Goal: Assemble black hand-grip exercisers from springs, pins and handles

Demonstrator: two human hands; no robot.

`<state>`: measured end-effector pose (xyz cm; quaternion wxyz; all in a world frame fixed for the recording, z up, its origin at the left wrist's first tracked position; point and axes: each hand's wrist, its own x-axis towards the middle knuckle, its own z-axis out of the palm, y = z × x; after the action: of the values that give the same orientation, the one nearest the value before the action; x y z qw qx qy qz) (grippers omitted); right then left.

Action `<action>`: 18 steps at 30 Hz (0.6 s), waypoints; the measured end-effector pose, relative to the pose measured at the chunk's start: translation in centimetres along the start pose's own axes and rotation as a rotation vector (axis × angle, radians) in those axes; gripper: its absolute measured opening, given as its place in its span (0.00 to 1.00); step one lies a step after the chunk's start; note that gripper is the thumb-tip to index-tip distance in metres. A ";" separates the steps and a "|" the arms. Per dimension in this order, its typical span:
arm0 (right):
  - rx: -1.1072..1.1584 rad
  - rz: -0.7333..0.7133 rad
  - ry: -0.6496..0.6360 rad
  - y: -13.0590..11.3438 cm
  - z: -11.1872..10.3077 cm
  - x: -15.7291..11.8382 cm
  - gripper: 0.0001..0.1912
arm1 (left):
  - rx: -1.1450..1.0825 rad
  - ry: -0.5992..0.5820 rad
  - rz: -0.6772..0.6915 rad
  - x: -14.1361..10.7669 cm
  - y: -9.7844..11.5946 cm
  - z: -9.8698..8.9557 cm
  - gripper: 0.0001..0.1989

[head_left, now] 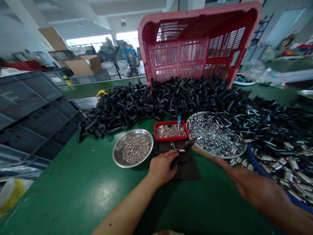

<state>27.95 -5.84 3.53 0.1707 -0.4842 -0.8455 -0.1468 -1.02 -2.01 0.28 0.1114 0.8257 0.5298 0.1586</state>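
Observation:
My left hand [163,167] is closed around a black plastic part [174,162] and presses it down on a dark mat [188,171]. Beside its fingertips are a small metal spring [181,150] and a shiny metal pin-like piece, whose exact fit in the part I cannot make out. From the right, my right hand [251,182], smeared by motion, grips the wooden handle [204,152] of a hammer. The dark hammer head [190,144] is just above the held part; whether it touches is unclear.
Behind the mat, a red tray [171,139] holds metal pins and a blue-handled tool [179,120]. A steel bowl [114,156] of small fittings stands left, a white-rimmed tray [241,155] of metal pieces right. Black parts [137,107] pile before a tipped red crate [200,14]. Grey bins [26,98] stand left.

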 end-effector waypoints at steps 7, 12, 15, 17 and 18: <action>-0.046 0.042 0.114 -0.3 -1.4 1.1 0.31 | 0.002 0.007 0.016 -0.1 -0.2 0.1 0.23; 0.029 -0.084 -0.072 0.7 -0.5 1.1 0.31 | -0.008 -0.028 0.027 -0.1 -0.3 -0.1 0.24; 0.059 0.020 -0.028 0.2 -0.7 1.2 0.29 | -0.056 -0.010 0.015 -0.4 -0.6 0.0 0.28; 0.067 0.078 0.060 -0.7 -0.6 1.2 0.32 | -0.079 0.040 -0.064 -0.8 -1.0 0.2 0.34; 0.072 0.088 0.070 -1.2 -0.5 1.2 0.32 | -0.081 0.058 -0.102 -1.0 -1.1 0.3 0.36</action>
<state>26.41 -5.66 4.40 0.2238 -0.5092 -0.8215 -0.1253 -2.25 -2.46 -0.49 0.1374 0.7873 0.5675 0.1980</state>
